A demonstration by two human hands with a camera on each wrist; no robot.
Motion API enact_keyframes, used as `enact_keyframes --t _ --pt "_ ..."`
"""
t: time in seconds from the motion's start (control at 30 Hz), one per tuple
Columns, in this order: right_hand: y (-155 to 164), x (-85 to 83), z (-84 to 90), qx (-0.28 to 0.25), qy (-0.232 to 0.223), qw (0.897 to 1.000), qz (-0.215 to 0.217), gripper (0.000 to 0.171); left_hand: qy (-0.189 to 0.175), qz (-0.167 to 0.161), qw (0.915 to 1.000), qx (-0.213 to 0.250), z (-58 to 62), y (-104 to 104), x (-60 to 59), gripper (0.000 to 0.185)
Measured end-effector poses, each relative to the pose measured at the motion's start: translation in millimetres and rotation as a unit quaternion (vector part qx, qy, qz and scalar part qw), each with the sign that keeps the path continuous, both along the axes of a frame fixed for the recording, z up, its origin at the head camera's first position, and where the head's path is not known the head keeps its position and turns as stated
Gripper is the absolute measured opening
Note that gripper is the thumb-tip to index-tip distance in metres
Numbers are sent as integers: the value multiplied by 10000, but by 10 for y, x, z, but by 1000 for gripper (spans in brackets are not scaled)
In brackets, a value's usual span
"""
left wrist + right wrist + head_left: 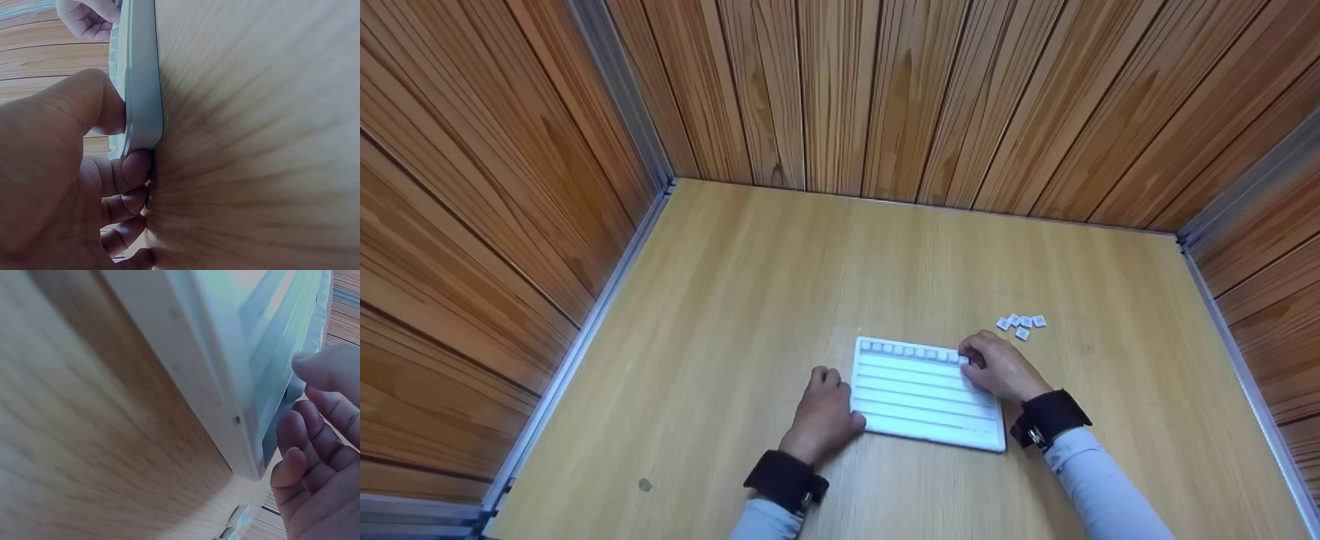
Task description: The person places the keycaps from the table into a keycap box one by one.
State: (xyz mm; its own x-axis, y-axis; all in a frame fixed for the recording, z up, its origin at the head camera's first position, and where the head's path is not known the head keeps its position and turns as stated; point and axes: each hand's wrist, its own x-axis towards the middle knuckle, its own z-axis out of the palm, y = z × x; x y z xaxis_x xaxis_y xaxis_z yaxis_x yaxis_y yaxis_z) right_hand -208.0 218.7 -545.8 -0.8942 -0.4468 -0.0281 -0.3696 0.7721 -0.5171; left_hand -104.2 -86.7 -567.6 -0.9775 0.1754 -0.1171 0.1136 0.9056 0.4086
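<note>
The left hand (pixel 823 412), half curled, grips the near-left corner of the white tray (pixel 922 399) on the table (pixel 750 300), a tile row (pixel 908 352) lines its far side, the right hand (pixel 1001 366) pinches one tile (pixel 964 360) near its far-right corner, and loose tiles (pixel 1026 322) lie beyond.

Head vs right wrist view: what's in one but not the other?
Head only: the left hand at the board's left side, both black wristbands, and a dark spot on the table.

Right wrist only: a tiny dark speck on the board's edge, and the right hand seen from its palm side.

Both: the board, right hand, table, wood panels and loose tiles, cut off at the bottom in the wrist view.
</note>
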Motion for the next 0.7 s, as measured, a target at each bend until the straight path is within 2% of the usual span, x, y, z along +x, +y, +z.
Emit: enact_keyframes --t 0.7 --pt "155 -32 59 25 -204 9988 -442 20 -191 39 9998 -32 10 14 -16 40"
